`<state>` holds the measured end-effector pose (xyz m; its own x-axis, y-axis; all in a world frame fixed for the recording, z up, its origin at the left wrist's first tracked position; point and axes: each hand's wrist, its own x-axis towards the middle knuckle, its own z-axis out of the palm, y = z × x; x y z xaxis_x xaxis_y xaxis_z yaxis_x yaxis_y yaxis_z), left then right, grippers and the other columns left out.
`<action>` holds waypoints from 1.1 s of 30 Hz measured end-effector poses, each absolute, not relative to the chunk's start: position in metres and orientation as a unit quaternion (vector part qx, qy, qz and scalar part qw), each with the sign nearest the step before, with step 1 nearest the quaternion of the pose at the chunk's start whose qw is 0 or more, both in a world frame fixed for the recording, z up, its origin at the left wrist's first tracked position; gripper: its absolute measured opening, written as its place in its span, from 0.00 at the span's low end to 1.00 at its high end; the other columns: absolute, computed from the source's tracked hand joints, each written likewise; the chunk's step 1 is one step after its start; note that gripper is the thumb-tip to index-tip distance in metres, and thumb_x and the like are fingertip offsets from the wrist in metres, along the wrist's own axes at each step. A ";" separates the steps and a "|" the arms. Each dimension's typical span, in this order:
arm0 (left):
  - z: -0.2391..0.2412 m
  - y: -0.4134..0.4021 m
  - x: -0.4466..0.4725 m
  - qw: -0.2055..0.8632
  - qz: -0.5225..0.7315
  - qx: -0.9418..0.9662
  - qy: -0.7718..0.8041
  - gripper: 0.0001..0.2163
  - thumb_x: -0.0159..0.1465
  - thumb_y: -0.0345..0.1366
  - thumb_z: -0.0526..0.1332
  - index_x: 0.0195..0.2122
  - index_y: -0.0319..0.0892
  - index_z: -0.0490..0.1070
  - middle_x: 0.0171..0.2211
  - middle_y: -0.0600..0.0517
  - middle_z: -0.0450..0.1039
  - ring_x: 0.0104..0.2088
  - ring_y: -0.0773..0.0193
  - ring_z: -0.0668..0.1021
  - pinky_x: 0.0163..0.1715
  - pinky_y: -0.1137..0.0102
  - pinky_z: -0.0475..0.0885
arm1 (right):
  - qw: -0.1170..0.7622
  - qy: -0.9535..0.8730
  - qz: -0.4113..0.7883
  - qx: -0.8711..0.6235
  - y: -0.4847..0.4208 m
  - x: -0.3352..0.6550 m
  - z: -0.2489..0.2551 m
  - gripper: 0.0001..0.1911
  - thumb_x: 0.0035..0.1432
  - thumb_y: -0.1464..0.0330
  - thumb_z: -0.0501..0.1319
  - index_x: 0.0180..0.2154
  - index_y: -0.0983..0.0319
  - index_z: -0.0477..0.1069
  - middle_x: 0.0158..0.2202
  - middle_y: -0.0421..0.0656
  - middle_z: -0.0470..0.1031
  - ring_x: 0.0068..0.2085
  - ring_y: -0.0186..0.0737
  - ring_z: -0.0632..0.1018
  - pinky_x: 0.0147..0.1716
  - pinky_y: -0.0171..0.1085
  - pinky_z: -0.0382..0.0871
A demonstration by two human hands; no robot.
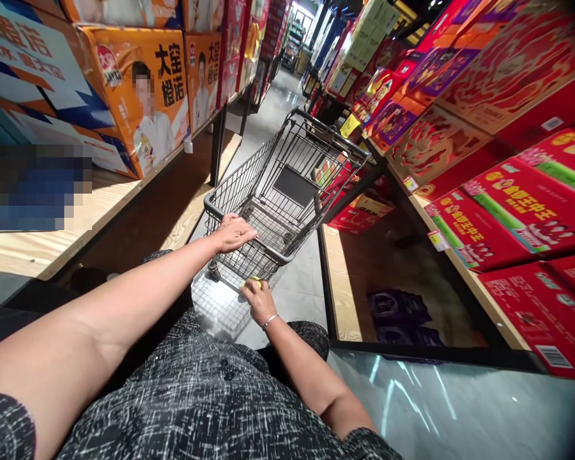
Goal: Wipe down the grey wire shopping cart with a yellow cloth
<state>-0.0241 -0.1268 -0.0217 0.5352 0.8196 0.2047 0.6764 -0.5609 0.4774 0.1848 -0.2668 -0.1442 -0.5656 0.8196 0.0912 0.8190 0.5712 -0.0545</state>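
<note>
Left hand (234, 234): over your cart handle (276, 255), clamping unclear | Right hand (261, 303): closed on something yellow (257, 282) | Step: seemingly pushing | Next: calls for steering between shelves (341, 281)

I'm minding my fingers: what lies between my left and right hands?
In the head view, the shopping cart's near wire end lies between your left hand and right hand.

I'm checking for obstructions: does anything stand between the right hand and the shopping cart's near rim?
Nothing visibly blocks the way, though the right hand has a small yellow-green item in its fingers. The shopping cart's near rim lies above it in the view; the left hand rests on that rim, off to the left.
</note>
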 end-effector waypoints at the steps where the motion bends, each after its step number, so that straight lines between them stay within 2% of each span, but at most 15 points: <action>1: -0.022 -0.126 -0.024 0.172 0.209 0.856 0.441 0.22 0.71 0.47 0.44 0.39 0.51 0.78 0.38 0.56 0.79 0.46 0.60 0.74 0.56 0.57 0.48 | 0.112 -0.879 -0.019 -0.464 -0.267 0.184 -0.127 0.20 0.64 0.72 0.58 0.55 0.49 0.72 0.55 0.43 0.69 0.54 0.46 0.64 0.52 0.43 0.67; 4: -0.019 -0.127 -0.022 0.175 0.207 0.847 0.457 0.22 0.70 0.47 0.45 0.35 0.49 0.77 0.35 0.56 0.79 0.45 0.60 0.73 0.56 0.56 0.47 | 0.265 -0.839 -0.080 -0.469 -0.257 0.183 -0.065 0.24 0.62 0.74 0.59 0.56 0.47 0.70 0.59 0.43 0.65 0.57 0.48 0.61 0.58 0.47 0.63; 6: -0.016 -0.128 -0.020 0.170 0.198 0.847 0.464 0.20 0.68 0.48 0.47 0.33 0.46 0.76 0.35 0.54 0.79 0.45 0.59 0.73 0.55 0.56 0.48 | 0.301 -0.819 -0.097 -0.479 -0.247 0.185 -0.030 0.25 0.62 0.76 0.58 0.56 0.47 0.71 0.62 0.43 0.61 0.60 0.50 0.59 0.59 0.51 0.62; 9: -0.014 -0.128 -0.017 0.163 0.193 0.849 0.464 0.19 0.66 0.50 0.50 0.31 0.45 0.74 0.36 0.52 0.78 0.47 0.57 0.72 0.54 0.55 0.49 | 0.278 -0.835 -0.082 -0.467 -0.234 0.198 -0.004 0.22 0.61 0.78 0.57 0.51 0.49 0.73 0.61 0.43 0.63 0.60 0.50 0.59 0.57 0.52 0.64; 15: -0.016 -0.121 -0.024 0.185 0.197 0.844 0.464 0.22 0.65 0.54 0.51 0.26 0.44 0.71 0.27 0.55 0.74 0.41 0.60 0.72 0.52 0.57 0.49 | 0.294 -0.855 -0.040 -0.425 -0.204 0.254 -0.009 0.16 0.62 0.76 0.56 0.44 0.54 0.77 0.53 0.43 0.69 0.53 0.44 0.66 0.52 0.46 0.69; 21: -0.014 -0.120 -0.027 0.179 0.213 0.825 0.492 0.21 0.63 0.54 0.53 0.22 0.43 0.68 0.25 0.54 0.72 0.40 0.59 0.71 0.52 0.56 0.50 | 0.261 -0.807 -0.042 -0.528 -0.117 0.299 -0.002 0.24 0.51 0.81 0.52 0.44 0.59 0.77 0.55 0.45 0.68 0.54 0.47 0.66 0.54 0.49 0.65; 26: -0.013 -0.114 -0.033 0.188 0.200 0.814 0.512 0.22 0.63 0.54 0.54 0.21 0.43 0.68 0.24 0.54 0.71 0.41 0.58 0.71 0.53 0.56 0.51 | 0.217 -0.782 -0.038 -0.583 -0.091 0.292 0.009 0.33 0.41 0.83 0.51 0.49 0.57 0.74 0.58 0.44 0.65 0.57 0.48 0.64 0.55 0.47 0.64; 29: -0.014 -0.111 -0.038 0.185 0.208 0.810 0.515 0.18 0.62 0.52 0.56 0.25 0.45 0.72 0.30 0.53 0.75 0.46 0.56 0.71 0.56 0.54 0.49 | 0.263 -0.760 -0.026 -0.593 -0.122 0.267 -0.001 0.35 0.39 0.83 0.52 0.51 0.57 0.71 0.57 0.47 0.63 0.57 0.48 0.64 0.56 0.49 0.63; 31: -0.014 -0.112 -0.037 0.179 0.225 0.811 0.510 0.12 0.62 0.48 0.57 0.32 0.48 0.76 0.39 0.53 0.77 0.53 0.54 0.68 0.58 0.53 0.47 | 0.319 -0.750 -0.014 -0.579 -0.153 0.244 -0.016 0.36 0.39 0.82 0.54 0.52 0.57 0.69 0.57 0.48 0.61 0.56 0.48 0.65 0.57 0.51 0.63; 33: -0.012 -0.118 -0.033 0.186 0.232 0.819 0.490 0.11 0.62 0.41 0.55 0.39 0.50 0.77 0.45 0.53 0.76 0.56 0.55 0.67 0.60 0.53 0.45 | 0.366 -0.753 -0.012 -0.547 -0.185 0.218 -0.036 0.34 0.43 0.81 0.55 0.53 0.55 0.69 0.58 0.47 0.59 0.58 0.50 0.63 0.58 0.53 0.63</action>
<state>-0.0328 -0.1178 -0.0121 0.4116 0.8898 0.1970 0.7171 -0.4495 0.5327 0.2182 -0.1849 -0.0359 -0.1340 0.8145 0.5644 0.8325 0.4015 -0.3818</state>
